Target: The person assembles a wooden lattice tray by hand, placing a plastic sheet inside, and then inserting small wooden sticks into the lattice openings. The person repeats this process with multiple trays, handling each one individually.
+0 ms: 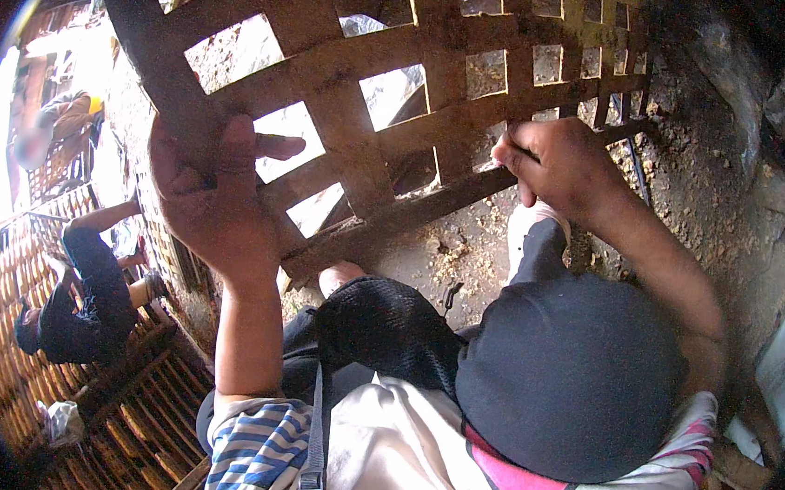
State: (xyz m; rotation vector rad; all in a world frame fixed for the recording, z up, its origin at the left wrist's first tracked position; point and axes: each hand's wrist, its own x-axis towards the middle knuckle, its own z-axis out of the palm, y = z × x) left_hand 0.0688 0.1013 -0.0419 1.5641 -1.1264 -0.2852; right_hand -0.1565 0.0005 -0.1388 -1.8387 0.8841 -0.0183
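A lattice panel of wide, flat brown strips woven with square gaps (347, 120) stands before me, tilted up from my knees. My left hand (215, 197) is at its left edge, fingers curled round the border strip and thumb stretched over the lattice. Along the panel's lower border runs a brown strip (434, 202). My right hand (562, 171) is closed in a pinch against the lattice just above that lower border, towards the right. Whatever lies between its fingertips is too small or hidden to make out.
Bare earth with pale chips (467, 251) lies beneath the panel. A slatted bamboo platform (145, 401) is at the left, with a white plastic bag (62, 423) on it. A person in dark clothes (84, 302) is there; another person (67, 119) is farther back. Pale sheeting (783, 372) lies right.
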